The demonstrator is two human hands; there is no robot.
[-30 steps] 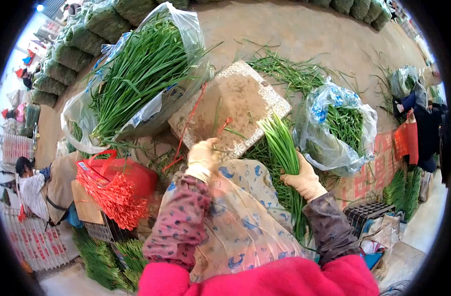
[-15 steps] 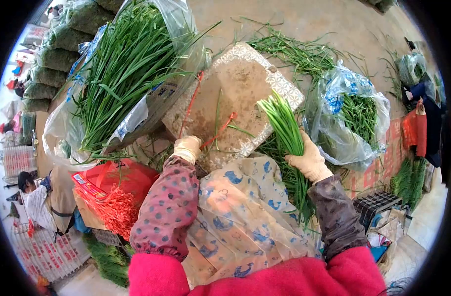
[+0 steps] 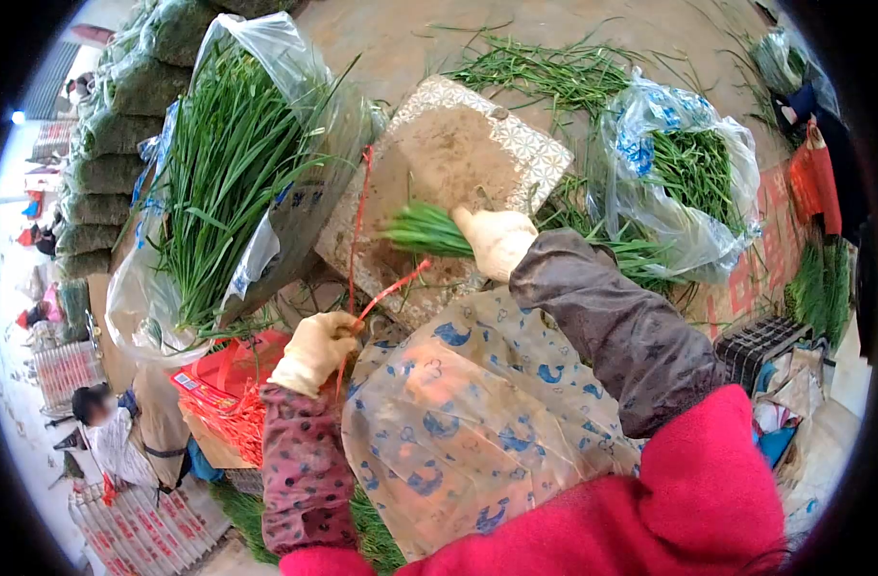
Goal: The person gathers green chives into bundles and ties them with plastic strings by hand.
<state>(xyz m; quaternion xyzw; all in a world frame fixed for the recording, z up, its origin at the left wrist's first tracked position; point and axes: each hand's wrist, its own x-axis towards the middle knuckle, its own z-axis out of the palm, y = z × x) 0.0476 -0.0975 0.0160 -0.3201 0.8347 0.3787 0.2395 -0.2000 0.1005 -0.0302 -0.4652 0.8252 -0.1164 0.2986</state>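
Note:
My gloved right hand (image 3: 498,242) is closed around a bunch of green stalks (image 3: 427,230), held sideways over the dirty patterned board (image 3: 449,144). The bunch is slightly blurred, and its leafy end trails to the right behind my sleeve. Lower left, my gloved left hand (image 3: 316,350) pinches a red tie (image 3: 393,291) near the board's front corner. A long red strand runs up from there across the board's left side.
At the left, a large clear bag (image 3: 266,38) holds long green leaves, above a red bag (image 3: 230,370) with red ties. Another plastic bag (image 3: 640,144) of greens stands right. Loose leaves (image 3: 554,77) litter the floor. A person (image 3: 118,437) sits far left.
My right hand has swung the bunch leftward from beside my lap to over the board. My left hand has moved down and left, pulling the red tie's end along.

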